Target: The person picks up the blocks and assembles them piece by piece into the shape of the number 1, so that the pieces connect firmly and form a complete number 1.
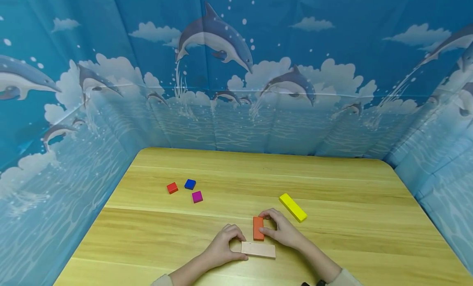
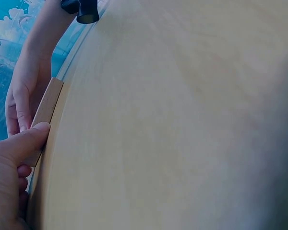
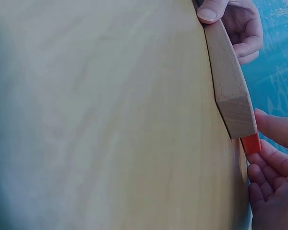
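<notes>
A plain wooden block [image 1: 258, 250] lies lengthwise near the front of the table. My left hand [image 1: 223, 248] grips its left end, thumb on the near side and fingers curled round the far side. Just beyond it an orange block [image 1: 258, 228] points away from me, its near end close to the wooden block's far edge. My right hand [image 1: 283, 231] holds the orange block from the right, thumb and index finger at its side and far end. In the right wrist view, the wooden block [image 3: 225, 81] hides most of the orange block [image 3: 252, 143].
A yellow block [image 1: 293, 207] lies at an angle beyond my right hand. Farther left sit a red block [image 1: 172, 188], a blue block [image 1: 190, 184] and a magenta block [image 1: 197, 197]. A dolphin-print curtain [image 1: 236, 121] stands round the wooden table [image 1: 148, 236].
</notes>
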